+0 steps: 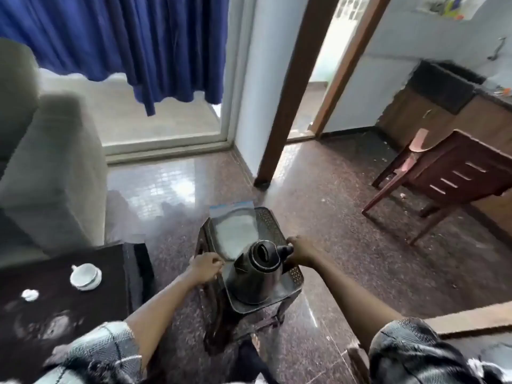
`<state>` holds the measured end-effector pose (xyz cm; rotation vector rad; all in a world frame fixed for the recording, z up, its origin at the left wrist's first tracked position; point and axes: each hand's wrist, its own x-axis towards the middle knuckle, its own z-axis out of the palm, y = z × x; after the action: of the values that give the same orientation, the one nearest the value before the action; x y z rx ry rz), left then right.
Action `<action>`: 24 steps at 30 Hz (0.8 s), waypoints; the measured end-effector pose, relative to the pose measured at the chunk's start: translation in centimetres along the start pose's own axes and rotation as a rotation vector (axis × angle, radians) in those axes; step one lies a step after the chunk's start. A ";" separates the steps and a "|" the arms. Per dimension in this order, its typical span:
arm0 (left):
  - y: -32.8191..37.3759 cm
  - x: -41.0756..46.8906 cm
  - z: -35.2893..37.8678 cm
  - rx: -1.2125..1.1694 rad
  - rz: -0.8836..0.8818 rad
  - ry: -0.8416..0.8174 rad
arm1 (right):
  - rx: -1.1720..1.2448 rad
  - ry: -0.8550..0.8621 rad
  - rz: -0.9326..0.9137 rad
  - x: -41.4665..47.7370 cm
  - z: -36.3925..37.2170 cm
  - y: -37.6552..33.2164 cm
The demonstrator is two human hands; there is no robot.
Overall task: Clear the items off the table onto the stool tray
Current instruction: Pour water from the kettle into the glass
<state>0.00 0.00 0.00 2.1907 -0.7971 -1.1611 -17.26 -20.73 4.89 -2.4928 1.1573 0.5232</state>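
2 patterned sleeves (97, 353) enter at 7 and 5 o'clock, forearms converging on the stool (273, 221) at centre. Left hand (206, 268): fingers curled round the left rim of the tray (241, 307), at 9 o'clock of the jug (249, 284). Right hand (300, 252): fingers wrapped round the jug's black handle, at 3 o'clock of its lid. The jug stands upright on the near half of the tray, its base close to the near rim. A clear bag (235, 234) lies flat on the far half, its blue strip overhanging the far edge at 12 o'clock.

At 9 o'clock of the stool, the dark worktop (110, 300) ends just beside it, with a narrow strip of floor (346, 245) between. On the worktop sit 1 white cup on a saucer (86, 275), near the far right corner, and 1 small white item (30, 295), too blurred to name, near the left frame edge.

Bare floor spreads from 12 to 4 o'clock of the stool. Beyond: a grey sofa (50, 176) at 10 o'clock, a blue curtain (138, 37) at 11, a brown door frame (293, 92) at 12, a brown chair (448, 176) at 2.
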 end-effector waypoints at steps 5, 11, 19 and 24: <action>3.4 0.8 1.9 -0.077 -0.164 -0.048 | 0.019 -0.306 -0.147 3.2 -1.4 1.1; 3.9 1.7 5.3 -0.201 -0.267 0.035 | 0.086 -0.420 -0.282 6.2 -0.3 3.2; 5.9 1.4 6.5 -0.262 -0.390 0.285 | 0.249 -0.353 -0.349 7.0 1.9 4.8; 6.8 -0.3 5.2 -0.276 -0.376 0.349 | 0.372 -0.323 -0.405 5.0 0.1 4.1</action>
<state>-6.30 -5.41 2.22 2.2677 -0.0733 -0.9428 -17.45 -26.47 1.86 -2.1369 0.5475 0.5156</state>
